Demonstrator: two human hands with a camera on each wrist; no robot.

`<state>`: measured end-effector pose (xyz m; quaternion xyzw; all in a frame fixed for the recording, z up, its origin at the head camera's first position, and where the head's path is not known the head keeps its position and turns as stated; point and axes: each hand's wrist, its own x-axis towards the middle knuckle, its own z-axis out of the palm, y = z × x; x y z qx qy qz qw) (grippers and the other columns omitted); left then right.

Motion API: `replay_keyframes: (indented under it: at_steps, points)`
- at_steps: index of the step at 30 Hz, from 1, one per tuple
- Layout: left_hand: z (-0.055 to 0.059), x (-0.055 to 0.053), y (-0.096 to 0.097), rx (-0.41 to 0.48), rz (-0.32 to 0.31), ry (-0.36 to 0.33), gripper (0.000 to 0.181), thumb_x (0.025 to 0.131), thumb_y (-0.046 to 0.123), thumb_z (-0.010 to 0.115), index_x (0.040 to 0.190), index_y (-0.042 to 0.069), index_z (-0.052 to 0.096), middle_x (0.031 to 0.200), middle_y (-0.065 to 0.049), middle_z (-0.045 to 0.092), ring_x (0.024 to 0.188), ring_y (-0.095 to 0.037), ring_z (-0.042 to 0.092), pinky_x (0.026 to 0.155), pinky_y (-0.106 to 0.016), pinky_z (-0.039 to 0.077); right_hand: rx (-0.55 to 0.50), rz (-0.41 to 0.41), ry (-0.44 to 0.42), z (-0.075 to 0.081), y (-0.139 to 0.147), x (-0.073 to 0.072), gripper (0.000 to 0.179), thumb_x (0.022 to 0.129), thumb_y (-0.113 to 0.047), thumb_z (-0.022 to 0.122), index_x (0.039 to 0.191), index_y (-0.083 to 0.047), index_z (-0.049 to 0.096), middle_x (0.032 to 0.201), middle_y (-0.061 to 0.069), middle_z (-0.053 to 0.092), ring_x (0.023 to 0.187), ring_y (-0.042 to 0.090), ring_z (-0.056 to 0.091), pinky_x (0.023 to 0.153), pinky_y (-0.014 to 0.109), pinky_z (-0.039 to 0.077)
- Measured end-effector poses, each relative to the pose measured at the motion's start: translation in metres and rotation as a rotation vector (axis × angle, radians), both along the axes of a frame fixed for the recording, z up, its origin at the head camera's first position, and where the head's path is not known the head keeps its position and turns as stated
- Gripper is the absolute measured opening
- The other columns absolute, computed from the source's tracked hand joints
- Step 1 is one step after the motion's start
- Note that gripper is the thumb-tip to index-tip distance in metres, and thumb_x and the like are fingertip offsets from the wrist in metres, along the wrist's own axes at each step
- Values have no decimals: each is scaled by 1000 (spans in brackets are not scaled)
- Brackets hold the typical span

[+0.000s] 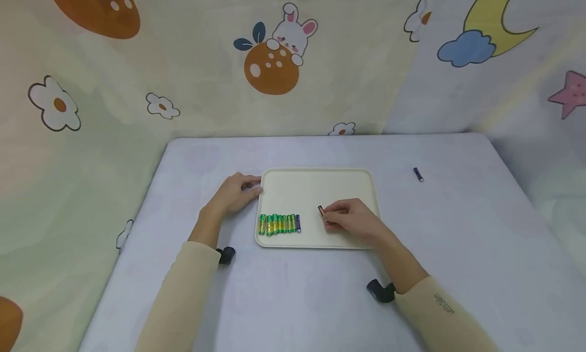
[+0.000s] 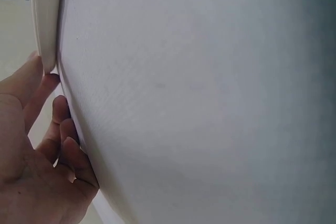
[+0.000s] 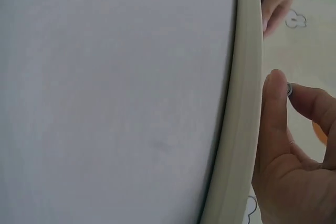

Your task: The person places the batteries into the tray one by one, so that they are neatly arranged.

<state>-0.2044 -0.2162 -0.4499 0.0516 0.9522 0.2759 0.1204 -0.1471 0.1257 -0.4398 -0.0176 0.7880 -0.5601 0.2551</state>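
Note:
Between its thumb and fingertips, my right hand (image 1: 350, 220) pinches a small dark battery (image 1: 321, 210), tilted over the right half of a cream tray (image 1: 316, 181). In the right wrist view the round end of that battery (image 3: 289, 89) shows between thumb and finger. My left hand (image 1: 233, 193) touches the left rim of the tray with thumb and forefinger; its other fingers bend beside the rim in the left wrist view. Standing side by side in a row at the tray's lower left are several green batteries (image 1: 275, 224), with one dark purple battery (image 1: 298, 223) at the right end.
Another dark battery (image 1: 418, 174) lies on the white-covered table (image 1: 458, 214), to the right of the tray and farther back. A patterned cloth (image 1: 206, 52) hangs behind the table and along its sides. Black wrist cameras jut out below both sleeves.

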Motion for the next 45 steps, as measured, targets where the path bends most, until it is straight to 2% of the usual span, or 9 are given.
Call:
replay_keyframes:
  at_steps: [3,7,11,19,23,33,37,41,45]
  points:
    - [0,1,-1,1,5,1,50,101,42,62,147,21,59,124,-11,59,115,-29,53,102,-50,45,70,40,25,-2,-11,3,24,96,-18,70,113,-2,73,96,7,75,84,14,72,81,23,55]
    - [0,1,0,5,-2,2,50,101,43,62,147,22,59,124,-11,59,114,-29,53,102,-49,45,109,51,24,-3,-25,8,20,96,-18,72,110,-4,74,92,5,75,81,13,71,78,25,56]
    - [0,1,0,5,-4,2,50,101,44,62,147,22,59,123,-10,59,114,-29,53,102,-49,46,121,49,35,-3,-34,10,17,94,-18,73,106,-6,75,89,4,74,77,13,72,76,26,58]
    - [1,0,-1,11,-12,10,50,101,44,62,146,23,60,123,-9,59,114,-28,53,102,-48,45,109,157,99,0,-40,13,20,97,-19,69,110,-6,75,89,2,75,79,14,71,81,29,57]
    - [0,-1,-1,12,-20,8,50,101,45,61,146,22,60,123,-9,59,115,-28,52,102,-48,45,169,153,142,2,-40,13,21,96,-23,69,111,-10,75,89,-2,74,81,12,69,85,31,53]
    - [-1,0,-3,27,-14,11,50,101,44,62,146,22,60,123,-9,59,114,-28,53,102,-48,45,252,130,164,7,-23,8,22,96,-26,68,113,-14,75,93,-3,73,88,14,66,89,36,51]
    - [-1,0,-3,20,-4,2,50,101,44,62,146,22,60,123,-9,59,114,-28,53,101,-48,46,222,106,142,9,-3,1,26,98,-27,68,118,-10,73,97,1,74,88,16,69,88,34,53]
    - [0,0,-3,13,-3,-1,50,101,44,62,146,22,60,123,-9,59,114,-28,52,101,-47,45,108,74,104,8,23,-6,35,101,-28,68,126,-3,68,109,11,74,98,21,73,91,32,58]
    - [1,1,-3,13,0,-6,50,101,45,62,146,23,59,123,-9,59,113,-28,52,101,-48,45,-3,57,68,9,43,-11,43,101,-26,68,131,4,62,121,20,70,107,27,72,93,32,57]
